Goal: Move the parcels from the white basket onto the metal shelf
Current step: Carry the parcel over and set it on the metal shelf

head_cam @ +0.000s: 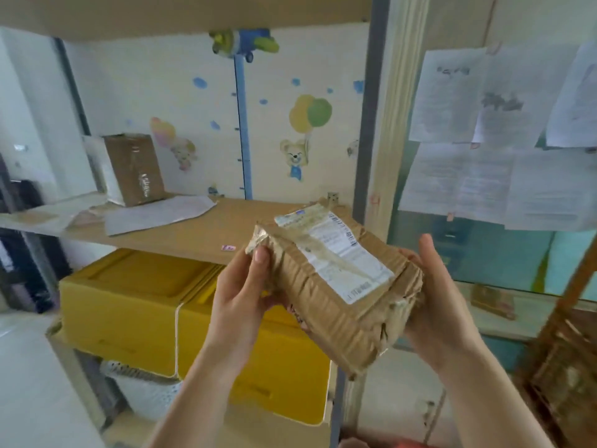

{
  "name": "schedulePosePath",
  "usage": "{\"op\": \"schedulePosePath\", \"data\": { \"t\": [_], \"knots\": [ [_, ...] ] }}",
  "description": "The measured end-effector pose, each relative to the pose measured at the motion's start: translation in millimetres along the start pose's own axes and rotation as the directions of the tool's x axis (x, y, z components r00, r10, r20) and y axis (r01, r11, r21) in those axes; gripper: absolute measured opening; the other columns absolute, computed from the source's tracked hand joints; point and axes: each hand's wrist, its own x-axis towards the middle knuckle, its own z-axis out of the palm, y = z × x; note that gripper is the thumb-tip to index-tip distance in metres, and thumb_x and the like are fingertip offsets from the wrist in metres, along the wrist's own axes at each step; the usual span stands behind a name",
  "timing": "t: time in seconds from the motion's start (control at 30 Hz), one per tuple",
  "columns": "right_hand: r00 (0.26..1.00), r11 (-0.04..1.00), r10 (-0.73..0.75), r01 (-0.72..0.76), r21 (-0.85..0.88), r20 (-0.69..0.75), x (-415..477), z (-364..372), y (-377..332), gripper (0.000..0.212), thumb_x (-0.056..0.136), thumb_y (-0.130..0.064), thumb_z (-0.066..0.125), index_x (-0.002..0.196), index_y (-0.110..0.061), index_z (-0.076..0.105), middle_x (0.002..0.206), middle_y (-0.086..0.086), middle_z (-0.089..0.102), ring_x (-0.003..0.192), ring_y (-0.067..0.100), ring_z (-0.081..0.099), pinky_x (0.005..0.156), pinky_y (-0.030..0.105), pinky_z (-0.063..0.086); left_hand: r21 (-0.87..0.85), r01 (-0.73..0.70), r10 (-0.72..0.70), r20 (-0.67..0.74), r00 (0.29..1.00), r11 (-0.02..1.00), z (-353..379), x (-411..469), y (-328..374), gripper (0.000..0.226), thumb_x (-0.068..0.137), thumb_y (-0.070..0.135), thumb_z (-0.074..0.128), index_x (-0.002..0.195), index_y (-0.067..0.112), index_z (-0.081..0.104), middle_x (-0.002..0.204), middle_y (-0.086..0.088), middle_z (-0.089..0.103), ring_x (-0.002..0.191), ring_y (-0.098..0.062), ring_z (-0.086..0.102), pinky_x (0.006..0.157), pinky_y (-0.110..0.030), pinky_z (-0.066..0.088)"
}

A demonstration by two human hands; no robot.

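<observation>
A crumpled brown cardboard parcel (pixel 336 286) with a white shipping label is held in the air in front of the shelf. My left hand (pixel 242 286) grips its left end, thumb on top. Its right side rests in my right hand (pixel 436 295). Behind it the shelf board (pixel 193 234) is lined with cardboard and framed by a grey metal post (pixel 368 124). Another brown parcel (pixel 132 169) stands upright at the board's back left, leaning on a white packet. A perforated white basket (pixel 142 392) shows partly on the lower level, under the yellow boxes.
Flat white mailers (pixel 158 215) lie on the shelf board's left half. Two yellow plastic boxes (pixel 135 302) fill the level below. An upper shelf board (pixel 161 14) hangs overhead. Papers (pixel 484 140) are pinned on a panel to the right, and a wooden frame (pixel 565 350) stands at far right.
</observation>
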Motion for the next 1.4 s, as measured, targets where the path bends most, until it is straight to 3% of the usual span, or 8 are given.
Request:
{"op": "schedulePosePath", "data": {
  "t": [0.2,0.47,0.6,0.7,0.87,0.97,1.3,1.4],
  "knots": [
    [0.987,0.976,-0.157,0.157,0.152,-0.013,2,57,38,0.095,0.053,-0.059,0.089,0.129,-0.010,0.062,0.111,0.014,0.072,0.085,0.022,0.072,0.069,0.035,0.059,0.193,-0.029,0.076,-0.240,0.968,0.981,-46,13,0,0.033,0.089,0.048,0.055,0.093,0.024,0.076,0.069,0.006,0.071,0.072,-0.032,0.068,0.060,-0.047,0.064],
    [0.935,0.912,-0.334,0.353,-0.207,0.123,33,101,60,0.098,0.063,-0.058,0.085,0.148,-0.028,0.045,0.138,-0.002,0.066,0.125,0.018,0.065,0.095,0.041,0.056,0.513,-0.089,0.213,-0.189,0.959,0.854,-87,44,9,0.029,0.097,0.047,0.053,0.091,0.027,0.074,0.067,0.009,0.073,0.047,-0.012,0.055,0.046,-0.022,0.041],
    [0.931,0.803,-0.309,0.364,-0.472,0.193,100,118,48,0.077,0.079,-0.045,0.075,0.148,-0.028,0.046,0.132,-0.012,0.068,0.121,0.012,0.066,0.090,0.041,0.061,0.568,-0.003,0.052,-0.069,0.996,0.823,-122,117,11,0.017,0.101,0.036,0.055,0.103,0.031,0.070,0.086,0.018,0.080,0.087,-0.005,0.075,0.073,-0.019,0.058],
    [0.939,0.666,-0.287,0.336,-0.666,0.187,158,131,53,0.066,0.085,-0.038,0.073,0.145,-0.027,0.049,0.119,-0.024,0.065,0.115,0.010,0.068,0.093,0.039,0.059,0.667,0.051,-0.035,-0.037,0.999,0.744,-146,170,-7,0.016,0.105,0.019,0.055,0.112,0.017,0.070,0.091,0.012,0.072,0.085,-0.010,0.069,0.073,-0.016,0.055],
    [0.972,0.494,-0.216,0.190,-0.848,0.092,211,130,89,0.076,0.086,-0.041,0.074,0.151,-0.017,0.044,0.145,-0.002,0.059,0.134,0.019,0.056,0.110,0.036,0.045,0.763,0.148,-0.143,-0.074,0.987,0.629,-173,210,-54,0.024,0.103,0.014,0.056,0.125,0.009,0.066,0.121,-0.006,0.073,0.118,-0.025,0.067,0.103,-0.046,0.054],
    [0.979,0.519,-0.184,0.171,-0.838,0.086,220,139,100,0.073,0.085,-0.034,0.077,0.149,-0.015,0.046,0.143,-0.001,0.060,0.128,0.016,0.059,0.098,0.020,0.043,0.779,0.173,-0.098,-0.143,0.985,0.603,-180,222,-57,0.031,0.104,0.011,0.055,0.135,0.007,0.058,0.131,-0.011,0.070,0.125,-0.029,0.064,0.103,-0.045,0.053],
    [0.985,0.482,-0.149,0.151,-0.863,0.089,239,166,114,0.081,0.086,-0.041,0.075,0.154,-0.016,0.037,0.150,0.005,0.055,0.137,0.026,0.053,0.112,0.039,0.041,0.748,0.272,-0.094,-0.272,0.958,0.606,-199,233,-53,0.044,0.104,0.016,0.055,0.148,0.011,0.048,0.144,-0.014,0.063,0.131,-0.033,0.060,0.104,-0.048,0.050],
    [0.960,0.437,-0.250,0.231,-0.869,0.129,217,163,101,0.088,0.089,-0.047,0.069,0.159,-0.021,0.023,0.160,0.004,0.042,0.146,0.025,0.041,0.115,0.041,0.033,0.785,0.135,0.117,-0.255,0.960,0.604,-183,206,-44,0.050,0.105,0.014,0.053,0.153,0.014,0.041,0.150,-0.011,0.058,0.137,-0.029,0.056,0.109,-0.049,0.048]
  ]
}}
